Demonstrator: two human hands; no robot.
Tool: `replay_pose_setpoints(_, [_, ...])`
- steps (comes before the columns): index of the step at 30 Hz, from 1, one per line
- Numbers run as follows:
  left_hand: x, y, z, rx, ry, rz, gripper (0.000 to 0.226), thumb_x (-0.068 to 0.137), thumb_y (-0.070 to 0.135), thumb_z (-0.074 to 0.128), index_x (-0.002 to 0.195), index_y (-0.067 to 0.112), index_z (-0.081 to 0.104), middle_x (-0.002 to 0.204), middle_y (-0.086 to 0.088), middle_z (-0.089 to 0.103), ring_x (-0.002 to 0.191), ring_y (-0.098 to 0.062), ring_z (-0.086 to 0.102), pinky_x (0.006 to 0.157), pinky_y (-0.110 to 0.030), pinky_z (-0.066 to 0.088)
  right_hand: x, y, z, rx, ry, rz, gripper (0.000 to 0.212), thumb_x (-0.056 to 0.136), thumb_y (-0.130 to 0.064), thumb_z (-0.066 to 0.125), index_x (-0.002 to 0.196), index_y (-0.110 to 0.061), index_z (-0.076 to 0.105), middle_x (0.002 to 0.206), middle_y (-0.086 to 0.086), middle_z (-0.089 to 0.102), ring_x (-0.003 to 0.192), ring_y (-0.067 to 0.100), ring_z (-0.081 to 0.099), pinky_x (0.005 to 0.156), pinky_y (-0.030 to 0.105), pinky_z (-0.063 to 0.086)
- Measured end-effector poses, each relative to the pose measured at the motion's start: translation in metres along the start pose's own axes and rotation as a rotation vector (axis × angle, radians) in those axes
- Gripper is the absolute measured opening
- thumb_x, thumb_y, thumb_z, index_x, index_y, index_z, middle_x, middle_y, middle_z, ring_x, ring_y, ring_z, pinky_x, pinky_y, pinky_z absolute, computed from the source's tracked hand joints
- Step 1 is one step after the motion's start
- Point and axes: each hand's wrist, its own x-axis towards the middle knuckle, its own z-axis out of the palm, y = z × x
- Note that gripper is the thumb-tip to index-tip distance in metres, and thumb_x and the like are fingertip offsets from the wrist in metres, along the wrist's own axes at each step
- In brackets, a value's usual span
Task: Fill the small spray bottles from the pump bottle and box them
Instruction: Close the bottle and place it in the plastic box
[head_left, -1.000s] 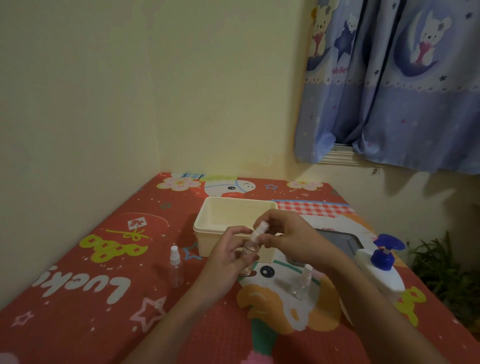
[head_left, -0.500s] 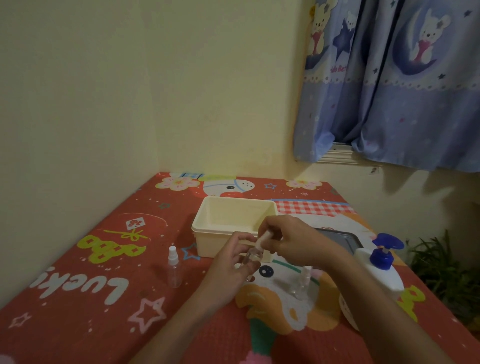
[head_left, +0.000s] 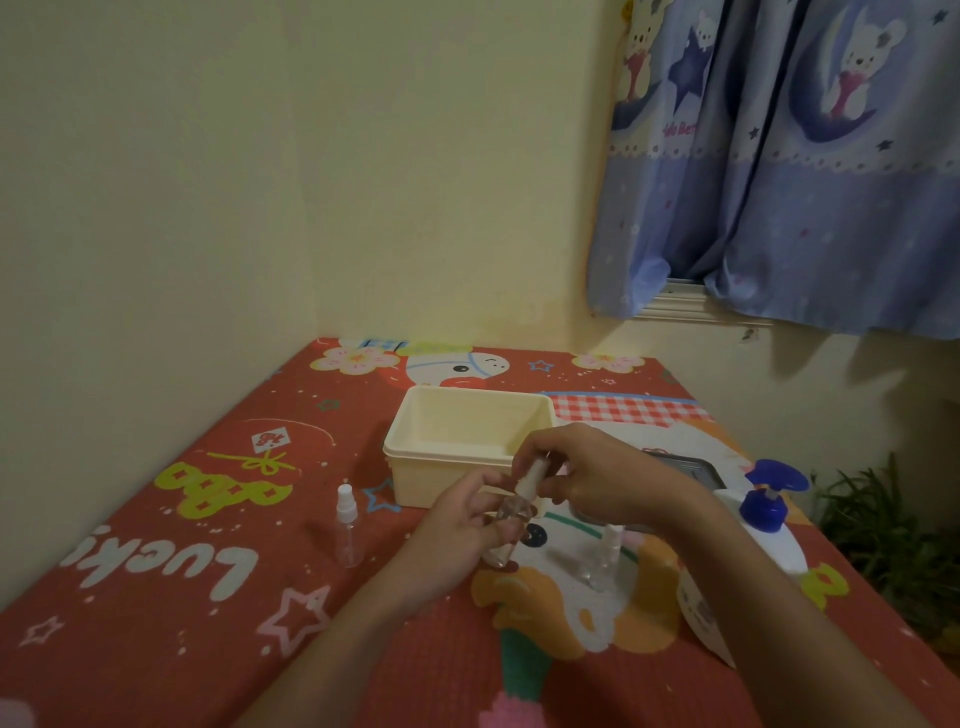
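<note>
My left hand (head_left: 462, 530) grips a small clear spray bottle (head_left: 506, 530) just in front of the cream box (head_left: 441, 452). My right hand (head_left: 597, 478) pinches that bottle's white spray top (head_left: 530, 478) at the neck. A second small spray bottle (head_left: 347, 525) stands upright on the mat to the left. A third (head_left: 602, 556) stands under my right wrist, partly hidden. The white pump bottle with a blue pump head (head_left: 769, 499) stands at the right, behind my right forearm.
A red cartoon-printed mat (head_left: 182, 597) covers the surface, which meets cream walls at the back and left. A dark flat tray (head_left: 691, 467) lies behind my right hand. A blue curtain (head_left: 789, 156) hangs at the upper right, and green plants (head_left: 893, 545) sit beyond the right edge.
Both hands with the bottle have dropped slightly toward the mat, and the spray top now sits lower at the bottle's neck.
</note>
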Motion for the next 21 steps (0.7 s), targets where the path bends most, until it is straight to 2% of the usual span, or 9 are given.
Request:
replay_pose_setpoints(4, [-0.003,0.006,0.001,-0.054,-0.027,-0.036,0.026,0.089,-0.002,0.062,0.112,0.010,0.058,0.098,-0.001,0.074,0.093,-0.021,0.067,0.088,-0.056,0.052,0.000,0.000,-0.002,0.013,-0.008,-0.014,0.030,0.087,0.002,0.056,0.099,-0.024,0.067,0.096,-0.010,0.065,0.086,0.002,0.059,0.064,0.012,0.046])
replay_pose_setpoints(8, [-0.007,0.008,-0.002,-0.150,-0.098,-0.118,0.029,0.090,-0.002,0.060,0.118,0.005,0.058,0.105,-0.011,0.071,0.096,-0.025,0.069,0.080,-0.050,0.058,-0.003,-0.001,-0.003,0.076,-0.037,-0.030,0.034,0.085,0.008,0.052,0.096,-0.020,0.068,0.096,-0.007,0.066,0.083,0.002,0.059,0.061,0.004,0.044])
replay_pose_setpoints(10, [-0.008,0.009,-0.004,-0.178,-0.135,-0.129,0.030,0.091,-0.001,0.060,0.120,0.005,0.058,0.104,-0.010,0.071,0.097,-0.027,0.068,0.080,-0.050,0.058,-0.004,0.000,-0.003,0.108,-0.055,-0.022,0.031,0.086,0.006,0.053,0.097,-0.019,0.068,0.095,-0.006,0.067,0.081,0.002,0.060,0.060,0.006,0.045])
replay_pose_setpoints(14, [-0.007,0.007,0.000,-0.041,-0.067,-0.055,0.038,0.087,-0.003,0.064,0.119,0.017,0.056,0.099,-0.007,0.072,0.089,-0.019,0.069,0.069,-0.036,0.057,-0.004,0.005,-0.001,0.073,-0.128,0.067,0.013,0.093,-0.018,0.056,0.104,-0.017,0.063,0.090,-0.003,0.067,0.077,0.009,0.066,0.071,0.023,0.056])
replay_pose_setpoints(15, [-0.006,0.006,0.002,-0.015,-0.043,-0.032,0.040,0.087,-0.003,0.065,0.118,0.019,0.054,0.099,-0.008,0.071,0.087,-0.016,0.069,0.068,-0.032,0.055,-0.004,0.005,0.000,0.067,-0.133,0.093,0.018,0.094,-0.027,0.055,0.101,-0.013,0.062,0.086,-0.001,0.067,0.072,0.012,0.066,0.069,0.025,0.056])
replay_pose_setpoints(17, [-0.006,0.006,0.006,0.012,-0.013,0.002,0.040,0.087,-0.001,0.065,0.117,0.021,0.052,0.100,-0.008,0.071,0.085,-0.013,0.069,0.066,-0.028,0.054,-0.001,0.004,0.004,0.024,-0.093,0.146,0.042,0.092,-0.045,0.053,0.088,-0.005,0.062,0.070,0.000,0.065,0.058,0.013,0.060,0.059,0.028,0.051])
replay_pose_setpoints(19, [-0.006,0.005,0.010,0.031,-0.005,0.026,0.040,0.088,0.002,0.065,0.118,0.024,0.050,0.101,-0.005,0.072,0.088,-0.012,0.070,0.067,-0.026,0.054,0.001,0.004,0.010,-0.050,-0.002,0.189,0.056,0.087,-0.059,0.051,0.067,-0.007,0.059,0.052,-0.005,0.055,0.044,0.006,0.048,0.050,0.024,0.040])
replay_pose_setpoints(21, [-0.007,0.005,0.012,0.033,-0.008,0.045,0.038,0.089,0.003,0.064,0.120,0.023,0.051,0.104,-0.005,0.072,0.092,-0.013,0.071,0.070,-0.027,0.055,0.002,0.006,0.014,-0.038,0.064,0.220,0.061,0.084,-0.067,0.047,0.057,-0.012,0.054,0.048,-0.006,0.049,0.039,0.005,0.042,0.049,0.024,0.038])
